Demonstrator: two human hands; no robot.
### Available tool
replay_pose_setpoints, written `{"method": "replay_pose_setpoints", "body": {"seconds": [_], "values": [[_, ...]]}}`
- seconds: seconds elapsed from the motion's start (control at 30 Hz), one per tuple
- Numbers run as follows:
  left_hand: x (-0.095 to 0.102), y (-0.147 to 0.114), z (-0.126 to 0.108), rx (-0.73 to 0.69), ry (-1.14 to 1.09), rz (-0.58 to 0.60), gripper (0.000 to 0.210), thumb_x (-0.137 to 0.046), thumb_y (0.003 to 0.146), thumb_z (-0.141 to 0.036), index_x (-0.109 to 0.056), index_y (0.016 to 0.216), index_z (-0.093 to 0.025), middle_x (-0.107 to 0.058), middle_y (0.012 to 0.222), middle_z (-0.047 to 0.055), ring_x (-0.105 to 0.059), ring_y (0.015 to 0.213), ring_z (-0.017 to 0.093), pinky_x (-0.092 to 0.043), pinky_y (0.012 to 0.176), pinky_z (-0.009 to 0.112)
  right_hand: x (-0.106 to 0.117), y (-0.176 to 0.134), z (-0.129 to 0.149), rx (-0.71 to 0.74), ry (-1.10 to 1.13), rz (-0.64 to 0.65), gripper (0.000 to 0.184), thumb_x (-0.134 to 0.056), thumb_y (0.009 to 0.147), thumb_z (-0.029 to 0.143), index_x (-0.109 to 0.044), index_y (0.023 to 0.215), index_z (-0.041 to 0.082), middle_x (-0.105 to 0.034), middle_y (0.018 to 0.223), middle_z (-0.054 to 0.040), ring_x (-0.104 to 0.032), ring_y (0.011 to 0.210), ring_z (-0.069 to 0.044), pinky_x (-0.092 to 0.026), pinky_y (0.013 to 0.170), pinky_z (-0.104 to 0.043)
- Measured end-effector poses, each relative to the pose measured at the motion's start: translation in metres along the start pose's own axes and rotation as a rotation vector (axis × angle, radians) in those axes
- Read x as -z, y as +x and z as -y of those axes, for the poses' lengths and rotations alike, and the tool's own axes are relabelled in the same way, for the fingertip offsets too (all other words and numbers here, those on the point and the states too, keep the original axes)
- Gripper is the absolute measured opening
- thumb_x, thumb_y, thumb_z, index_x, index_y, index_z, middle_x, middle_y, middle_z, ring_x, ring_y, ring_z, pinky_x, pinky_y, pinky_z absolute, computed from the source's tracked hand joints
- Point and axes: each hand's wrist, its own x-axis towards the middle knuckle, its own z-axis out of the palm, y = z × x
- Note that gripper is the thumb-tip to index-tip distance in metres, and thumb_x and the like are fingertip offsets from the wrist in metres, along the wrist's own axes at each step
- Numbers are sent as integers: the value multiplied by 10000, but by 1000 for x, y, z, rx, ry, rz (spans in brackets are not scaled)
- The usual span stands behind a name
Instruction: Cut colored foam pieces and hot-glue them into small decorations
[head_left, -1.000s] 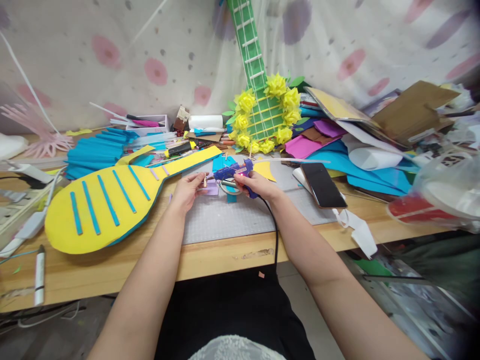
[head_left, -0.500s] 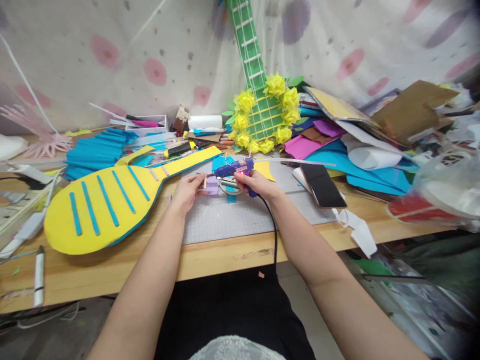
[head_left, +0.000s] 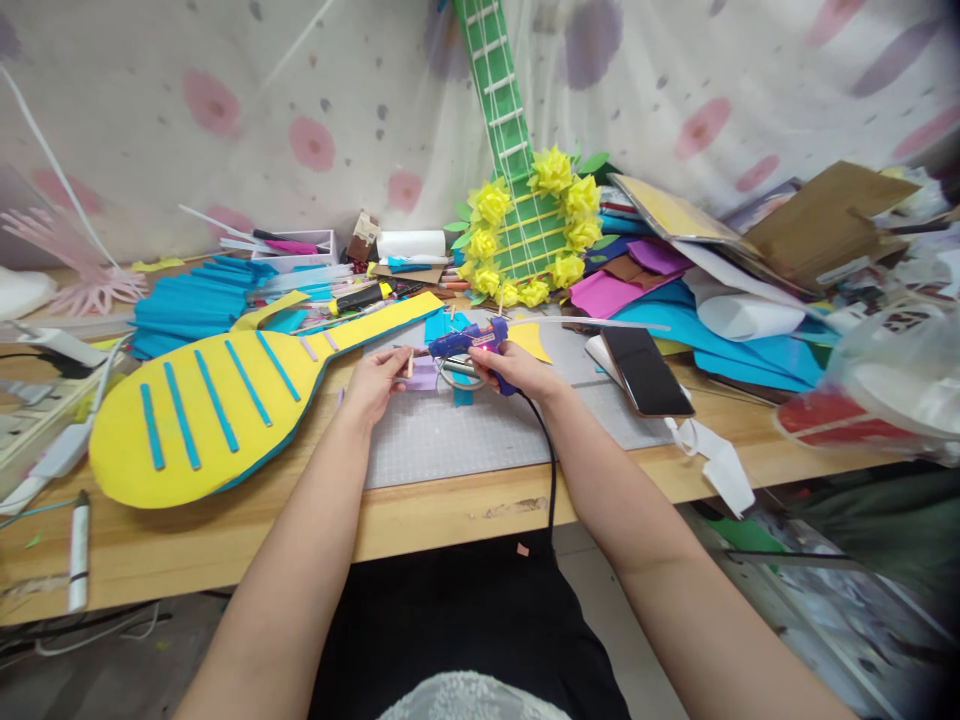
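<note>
My right hand (head_left: 510, 368) grips a blue hot glue gun (head_left: 469, 340), whose nozzle points left; a long white glue stick (head_left: 592, 322) sticks out of its back. Between the fingertips of my left hand (head_left: 380, 380) is a small pale strip (head_left: 410, 366), close to the nozzle. Whether nozzle and strip touch, I cannot tell. Both hands are over a grey cutting mat (head_left: 442, 445). To the left lies a yellow paper lute shape (head_left: 202, 420) with blue strips across its body and two pinkish ones at the neck.
A green paper instrument (head_left: 525, 235) with yellow flowers leans at the back. A phone (head_left: 646, 370) rests on the mat's right side. Coloured paper (head_left: 757, 345) is piled at right beside a clear plastic tub (head_left: 885, 385). A white marker (head_left: 78, 555) lies near the front left edge.
</note>
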Motion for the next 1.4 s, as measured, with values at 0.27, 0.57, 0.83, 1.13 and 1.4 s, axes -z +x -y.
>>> {"method": "replay_pose_setpoints", "body": {"seconds": [0.27,0.57,0.83,1.13,1.4], "values": [[2,3,1,1,-10,-41,307,-745,576,-363,-700,749,-113,-584,592,20,-430,470,52,-301,387,167,1,0,-1,-2,-76,74,467,-489,779,584,-446,570,169,-442,499,41,-424,424,-56,-345,437,-198],[3,4,2,-15,-30,-61,326,-748,564,-376,-696,748,-112,-564,579,1,-428,470,46,-327,397,163,1,-3,2,-19,-91,94,472,-489,778,585,-441,563,168,-443,507,38,-427,432,-56,-341,453,-203],[2,4,1,-27,-55,-73,370,-767,527,-394,-691,750,-109,-544,567,-10,-434,474,44,-326,400,158,-1,-2,1,-6,-84,106,471,-481,789,576,-449,559,166,-445,492,33,-417,435,-59,-335,439,-198],[1,5,3,-24,-69,-118,353,-760,545,-380,-691,765,-112,-556,568,-11,-447,469,42,-315,398,153,-2,-1,1,-24,-38,125,453,-513,760,585,-472,601,163,-483,545,27,-427,432,-55,-339,411,-193],[0,4,-3,-39,-186,-197,319,-756,569,-351,-681,765,-111,-543,544,-28,-422,430,15,-340,401,132,40,-12,-1,8,100,-128,430,-583,711,577,-602,775,152,-609,710,-34,-463,505,-68,-393,463,-210]]}}
